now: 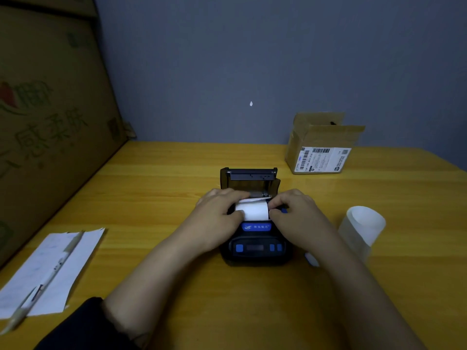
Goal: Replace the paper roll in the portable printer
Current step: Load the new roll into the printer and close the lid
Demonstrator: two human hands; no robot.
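A black portable printer [255, 246] with blue buttons lies at the middle of the yellow wooden table, its lid [249, 174] tipped open at the far end. A white paper roll [254, 210] sits in the open bay. My left hand [217, 213] grips the roll's left end and my right hand [294, 210] grips its right end, fingers curled around it. A loose end of paper sticks out just behind the roll. The bay under the roll is hidden by my hands.
A curled white paper strip [361, 228] stands to the right of the printer. An open cardboard box [321, 145] with a shipping label sits at the back right. White paper sheets [43, 271] with a pen [48, 276] lie front left. A large carton [50, 117] walls the left side.
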